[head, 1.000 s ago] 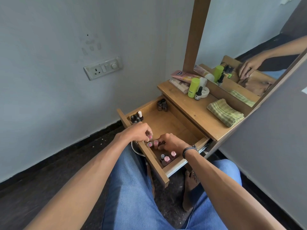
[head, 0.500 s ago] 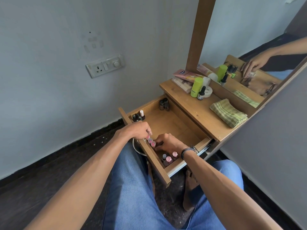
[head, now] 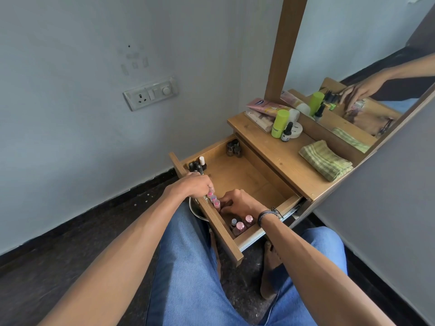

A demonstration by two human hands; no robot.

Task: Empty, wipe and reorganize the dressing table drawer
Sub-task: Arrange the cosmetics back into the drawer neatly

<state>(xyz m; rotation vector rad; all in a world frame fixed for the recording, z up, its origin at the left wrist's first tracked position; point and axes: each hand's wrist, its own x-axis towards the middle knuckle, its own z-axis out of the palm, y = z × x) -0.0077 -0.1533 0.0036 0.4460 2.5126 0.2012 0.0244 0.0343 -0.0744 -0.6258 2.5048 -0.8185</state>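
The wooden drawer (head: pixel 288 203) of the dressing table stands pulled out over my lap. A short row of pink-capped bottles (head: pixel 213 199) stands against the inside of its front panel. My left hand (head: pixel 194 185) reaches over the panel and pinches the cap at the row's far end. Inside the drawer, my right hand (head: pixel 237 203) has its fingers curled against the near end of the row. More pink-capped bottles (head: pixel 241 225) stand in the near corner. Dark bottles (head: pixel 197 166) fill the far left corner and a few more dark bottles (head: pixel 233 148) the back corner.
On the tabletop (head: pixel 277 158) lie a folded green cloth (head: pixel 326 163), a green bottle (head: pixel 280 123), a black dropper bottle (head: pixel 286 132), a white jar (head: pixel 297 131) and a pink tube (head: pixel 264 105). A mirror (head: pixel 353 55) stands behind, a wall socket (head: pixel 150 94) to the left. My jeans-clad legs sit under the drawer.
Both hands have stayed at the row of pink-capped bottles, which now stands tighter against the front panel. My left hand has shifted slightly toward the far end of the row.
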